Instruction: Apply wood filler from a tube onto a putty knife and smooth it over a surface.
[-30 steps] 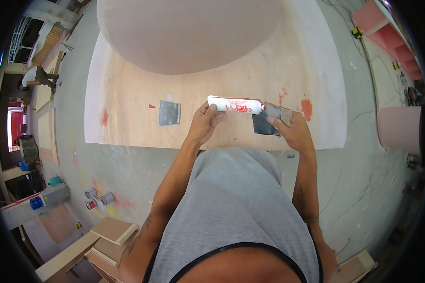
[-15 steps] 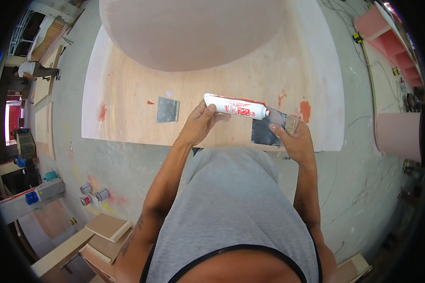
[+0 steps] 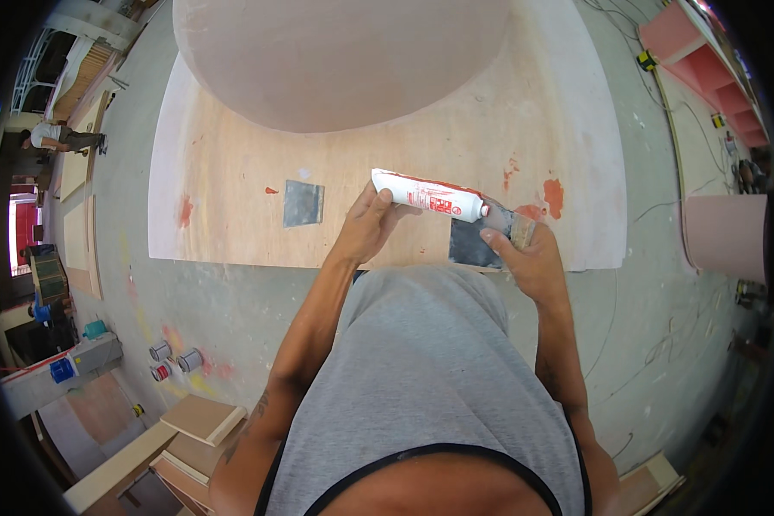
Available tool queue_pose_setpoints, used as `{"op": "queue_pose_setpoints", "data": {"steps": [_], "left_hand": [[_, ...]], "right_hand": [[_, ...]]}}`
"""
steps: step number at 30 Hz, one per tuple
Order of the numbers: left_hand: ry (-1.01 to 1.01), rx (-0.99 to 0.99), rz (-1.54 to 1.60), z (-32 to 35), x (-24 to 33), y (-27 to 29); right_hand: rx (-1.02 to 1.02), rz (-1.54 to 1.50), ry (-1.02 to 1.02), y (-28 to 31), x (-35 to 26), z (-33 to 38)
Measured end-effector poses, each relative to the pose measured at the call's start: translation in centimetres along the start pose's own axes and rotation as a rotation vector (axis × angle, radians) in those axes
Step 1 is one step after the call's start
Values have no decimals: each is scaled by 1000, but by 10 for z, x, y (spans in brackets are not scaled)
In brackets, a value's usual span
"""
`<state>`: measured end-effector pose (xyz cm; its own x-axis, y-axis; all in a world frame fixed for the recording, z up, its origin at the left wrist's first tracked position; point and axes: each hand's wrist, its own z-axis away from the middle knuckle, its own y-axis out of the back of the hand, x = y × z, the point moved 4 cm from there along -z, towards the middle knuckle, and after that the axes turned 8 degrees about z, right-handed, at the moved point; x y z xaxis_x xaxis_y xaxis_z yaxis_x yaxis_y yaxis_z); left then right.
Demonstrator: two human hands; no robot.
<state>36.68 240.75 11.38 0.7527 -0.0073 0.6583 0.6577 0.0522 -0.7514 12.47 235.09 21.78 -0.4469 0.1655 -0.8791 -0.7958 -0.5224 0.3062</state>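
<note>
My left hand (image 3: pixel 371 222) grips the tail end of a white tube (image 3: pixel 430 196) with red print, thumb on top. The tube lies roughly level, its small red nozzle pointing right. In my right hand (image 3: pixel 531 256) is a dark, flat putty scraper (image 3: pixel 473 245) with a pale wooden edge, held by that edge, its dark blade extending left under the nozzle. Whether nozzle and blade touch, I cannot tell. A second scraper (image 3: pixel 303 205) lies on the wooden board (image 3: pixel 249 172), left of my left hand. Red-orange putty smears (image 3: pixel 553 199) mark the board.
A large pale rounded form (image 3: pixel 344 60) stands on the board's far part. Several cans (image 3: pixel 189 359) sit on the floor at lower left, near wooden panels (image 3: pixel 202 417). Another person (image 3: pixel 60 138) stands at far left. Pink shelving (image 3: pixel 705 69) and cables (image 3: pixel 641 60) lie at right.
The scraper in my right hand has shifted slightly left beneath the nozzle. The tube stays in my left hand, nearly unmoved; the view has tilted a little.
</note>
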Motion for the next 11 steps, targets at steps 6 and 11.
{"op": "queue_pose_setpoints", "data": {"steps": [6,11], "left_hand": [[-52,10,-27,-3,-2,-7],[-47,8,13,-1,-6,-5]], "right_hand": [[15,-26,29,-6,2,-1],[34,55,48,-8,-8,1]]}}
